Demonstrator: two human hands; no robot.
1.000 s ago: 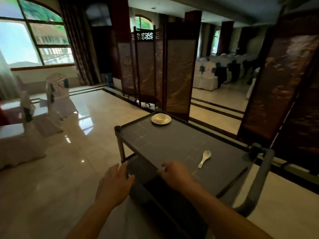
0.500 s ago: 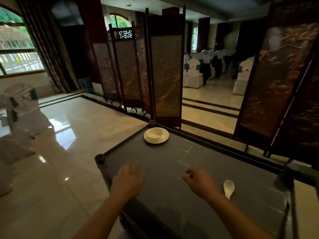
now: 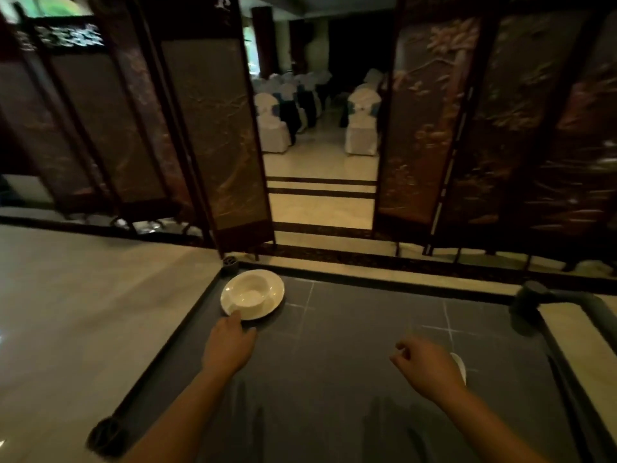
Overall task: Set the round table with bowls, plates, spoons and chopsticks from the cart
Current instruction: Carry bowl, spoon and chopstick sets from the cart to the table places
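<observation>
A dark grey cart top [image 3: 350, 345] fills the lower view. At its far left corner a cream bowl [image 3: 248, 290] sits on a cream plate [image 3: 272, 304]. My left hand [image 3: 228, 344] reaches over the cart, its fingertips touching the plate's near rim; it holds nothing. My right hand [image 3: 425, 364] hovers over the cart's right part with fingers loosely curled and nothing in them. A white spoon [image 3: 460, 364] lies on the cart just behind that hand, mostly hidden by it. No chopsticks or round table show.
Dark folding screens [image 3: 200, 138] stand just beyond the cart, left and right, with a gap [image 3: 320, 195] between them. Chairs in white covers [image 3: 362, 121] fill the room beyond. The cart handle [image 3: 567, 302] rises at the right. Shiny tiled floor [image 3: 83, 312] lies to the left.
The view has swung right and closer over the cart. My left hand has moved forward to the plate's rim. My right hand has moved right, in front of the spoon.
</observation>
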